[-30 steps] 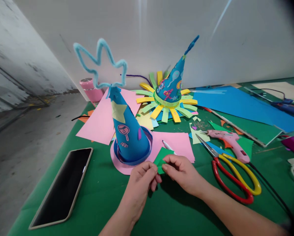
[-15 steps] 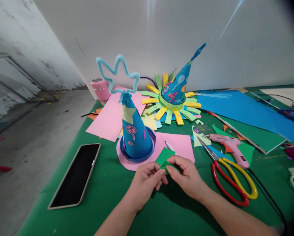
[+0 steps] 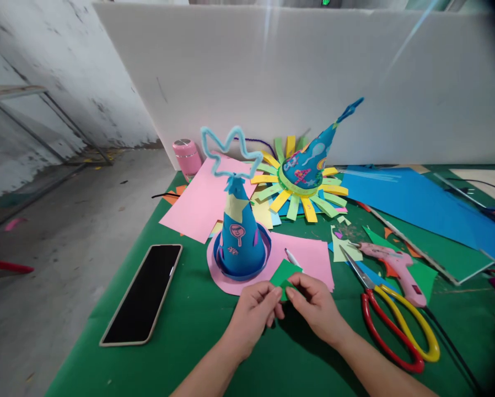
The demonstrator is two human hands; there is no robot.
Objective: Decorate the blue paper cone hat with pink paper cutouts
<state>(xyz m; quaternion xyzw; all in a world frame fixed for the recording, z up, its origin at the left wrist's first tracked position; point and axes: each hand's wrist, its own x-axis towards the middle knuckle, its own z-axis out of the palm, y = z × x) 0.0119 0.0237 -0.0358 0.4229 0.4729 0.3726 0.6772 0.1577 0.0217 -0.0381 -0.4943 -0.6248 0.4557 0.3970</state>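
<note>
A small piece of green paper (image 3: 286, 271) is pinched between my two hands above the table's near middle. My left hand (image 3: 259, 311) grips its left lower edge with thumb and fingers. On the other side, my right hand (image 3: 317, 302) is closed on the right edge. Just beyond stands a blue cone hat (image 3: 240, 242) with a light-blue pipe-cleaner star (image 3: 231, 151) on top and a pink paper brim (image 3: 218, 278). Pink paper (image 3: 313, 253) with a white pen (image 3: 292, 257) on it lies behind the green piece.
Scissors (image 3: 396, 317) with red and yellow handles and a pink glue gun (image 3: 396, 264) lie to the right. A phone (image 3: 142, 295) rests at left. Behind stand a second cone hat (image 3: 307, 165) with yellow and green strips and a pink flask (image 3: 187, 159). Blue sheet (image 3: 417, 204) lies back right.
The view has tilted up and shifted, so everything appears lower and further right. A raised lower part of the green paper now looks flatter between my fingers. Both hands keep their hold.
</note>
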